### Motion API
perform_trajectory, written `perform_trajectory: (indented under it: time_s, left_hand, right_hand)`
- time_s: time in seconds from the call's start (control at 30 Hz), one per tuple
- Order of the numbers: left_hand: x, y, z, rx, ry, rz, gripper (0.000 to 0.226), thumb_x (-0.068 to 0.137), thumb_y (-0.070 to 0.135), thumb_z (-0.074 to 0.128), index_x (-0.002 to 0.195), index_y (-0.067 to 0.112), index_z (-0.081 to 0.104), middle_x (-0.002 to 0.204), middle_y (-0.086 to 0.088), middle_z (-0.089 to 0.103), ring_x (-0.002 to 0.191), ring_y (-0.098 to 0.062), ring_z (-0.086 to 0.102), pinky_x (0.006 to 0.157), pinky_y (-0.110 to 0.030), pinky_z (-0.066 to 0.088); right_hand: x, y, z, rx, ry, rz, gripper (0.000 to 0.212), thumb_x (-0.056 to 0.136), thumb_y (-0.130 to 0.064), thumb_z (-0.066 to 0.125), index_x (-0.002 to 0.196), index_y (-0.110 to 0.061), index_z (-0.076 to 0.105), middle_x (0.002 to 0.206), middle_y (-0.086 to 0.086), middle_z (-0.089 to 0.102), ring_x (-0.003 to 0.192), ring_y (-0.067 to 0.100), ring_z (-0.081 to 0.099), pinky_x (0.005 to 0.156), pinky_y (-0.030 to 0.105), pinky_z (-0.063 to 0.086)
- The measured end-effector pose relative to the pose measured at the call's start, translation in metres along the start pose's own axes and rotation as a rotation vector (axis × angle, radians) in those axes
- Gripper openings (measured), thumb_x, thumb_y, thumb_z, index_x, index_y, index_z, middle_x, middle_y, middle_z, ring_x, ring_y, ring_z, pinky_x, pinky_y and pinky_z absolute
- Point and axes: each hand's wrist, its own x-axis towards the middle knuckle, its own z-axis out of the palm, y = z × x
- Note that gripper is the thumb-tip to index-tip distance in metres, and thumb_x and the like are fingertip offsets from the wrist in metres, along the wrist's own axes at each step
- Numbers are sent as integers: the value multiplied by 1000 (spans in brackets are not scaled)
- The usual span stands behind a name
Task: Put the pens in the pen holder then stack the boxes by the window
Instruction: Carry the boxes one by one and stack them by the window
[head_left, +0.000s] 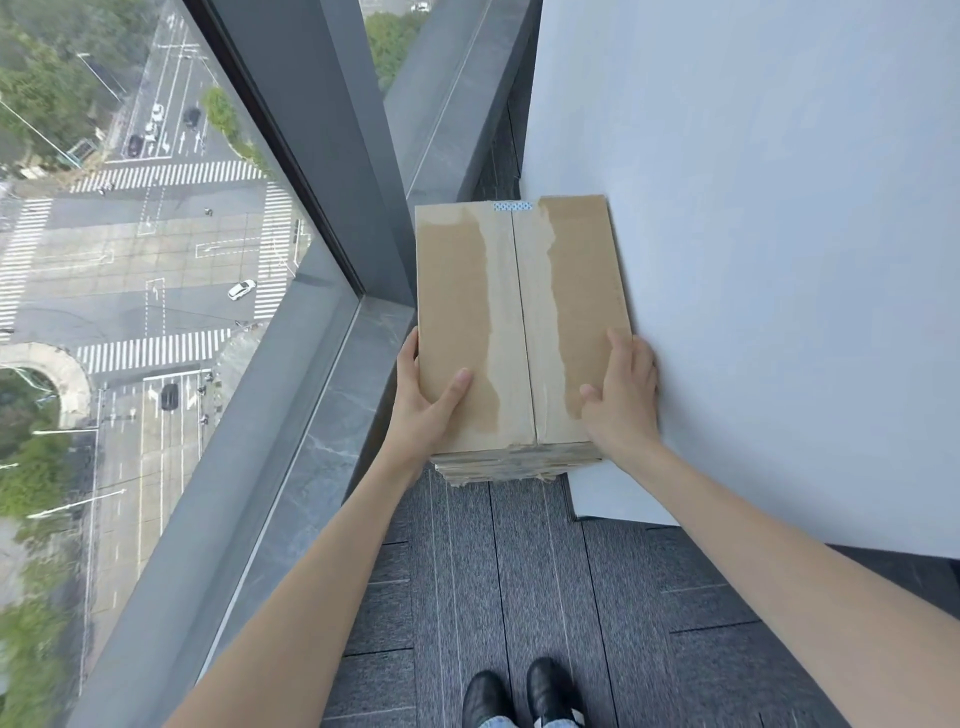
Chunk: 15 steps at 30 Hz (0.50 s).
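2 hands on 1 cardboard box, atop a stack by the window.
Top box (519, 322) sits between both sets of fingers: left hand (426, 400) has thumb on the lid, fingers wrapped round the L side; right hand (623, 395) has thumb on the lid, fingers clamped along the R edge. Flaps closed, pale strip along the seam, contents unseen. Below the thumbs, edges of lower boxes (509, 465) show, count unclear. Window (156, 234) + grey sill (332, 415) lie left of the L fingers; white panel (753, 260) just beside the R fingers. 2 black shoes (519, 691) on carpet (493, 571).
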Motion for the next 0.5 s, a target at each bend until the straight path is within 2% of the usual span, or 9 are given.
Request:
perform_trajectory:
  time_s: [0.07,0.33,0.5]
  left_hand:
    - [0,-3,1,-2,3,-5,73,90,25,66,148,31,21,128,20,50,119,2,52,101,-25,47]
    - [1,-9,-1,-14,-6,-10,74,90,26,66,148,31,21,130,18,52,118,3,54,94,-18,49]
    - [-4,-13,-1,7,-6,-8,76,90,26,66,149,28,19,142,8,47,125,-3,51,106,-29,44]
  right_hand:
    - [0,2,2,-7,4,4,69,86,-4,53,147,-11,20,154,13,15,142,29,15,114,37,14]
    - [0,5,5,-27,29,12,69,86,-6,55,147,-14,23,154,12,17,143,27,14,116,37,14]
    - [-4,9,4,-37,5,11,68,87,-4,54,147,-15,23,155,11,15,143,27,14,116,38,14]
